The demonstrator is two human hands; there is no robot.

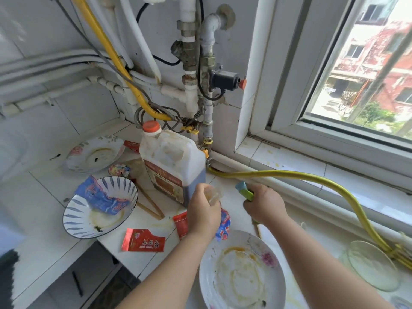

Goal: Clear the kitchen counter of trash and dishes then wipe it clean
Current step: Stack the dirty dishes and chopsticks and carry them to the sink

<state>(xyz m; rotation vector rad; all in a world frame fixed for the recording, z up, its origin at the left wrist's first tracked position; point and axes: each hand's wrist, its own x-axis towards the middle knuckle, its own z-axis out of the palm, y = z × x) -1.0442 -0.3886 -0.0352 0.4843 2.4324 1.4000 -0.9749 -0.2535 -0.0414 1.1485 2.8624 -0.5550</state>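
Gathering trash looks to be the step in hand, judging from my feed. My left hand curls its fingers round a clear plastic scrap just in front of the oil jug. My right hand is closed round a green-and-blue handle near the yellow hose. Next I'd collect the red packet and blue wrapper off the counter, then the dirty plate and striped bowl. The right palm hides the rest of the handle, so I cannot tell what tool it belongs to. The scrap is blurred.
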